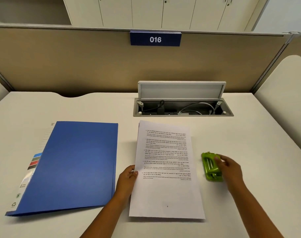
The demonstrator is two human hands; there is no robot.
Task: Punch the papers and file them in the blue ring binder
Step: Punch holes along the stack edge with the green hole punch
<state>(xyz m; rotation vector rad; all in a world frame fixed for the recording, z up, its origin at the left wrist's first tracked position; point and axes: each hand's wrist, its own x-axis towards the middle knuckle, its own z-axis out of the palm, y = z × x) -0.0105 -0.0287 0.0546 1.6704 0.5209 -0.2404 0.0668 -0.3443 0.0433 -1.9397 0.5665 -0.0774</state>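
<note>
Left grip (pixel 128 176): fingers pinching the papers (pixel 165 169) at their left edge. Right grip (pixel 229 166): fingers closing on the green punch (pixel 209 166), right of the papers. Blue binder (pixel 74 165): shut, left of the papers. Advice: square the sheets' edge before punching.

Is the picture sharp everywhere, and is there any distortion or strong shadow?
Head view: wide-angle bending curves the partition top and desk edges; the right hand on the green punch is slightly motion-blurred; the papers have small, soft text; lighting is even, shadows faint.
</note>
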